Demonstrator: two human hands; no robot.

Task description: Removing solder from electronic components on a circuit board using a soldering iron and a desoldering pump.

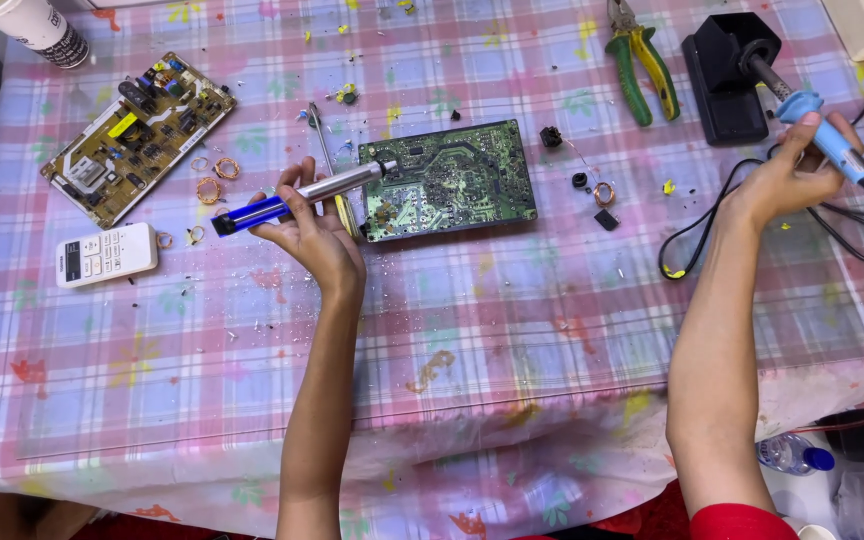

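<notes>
From the head view, the left hand closes its fingers around a solder sucker, a metal tube with a blue end, holding it nearly level with its tip over the left edge of a green board. That board lies solder-side up near the middle of the table, which is covered by a pink and blue checked cloth. The right hand grips a blue-handled soldering iron, its fingers wrapped around the handle; the iron's tip sits in a black stand at the far right, and its black cord loops over the cloth below the hand. Green and yellow pliers lie just left of the stand. A second board, yellowish and component-side up, rests at the far left, with small copper coils beside it. A white remote lies nearer the person, below that board. A paper cup stands at the top-left corner. A screwdriver lies just beyond the left hand.
</notes>
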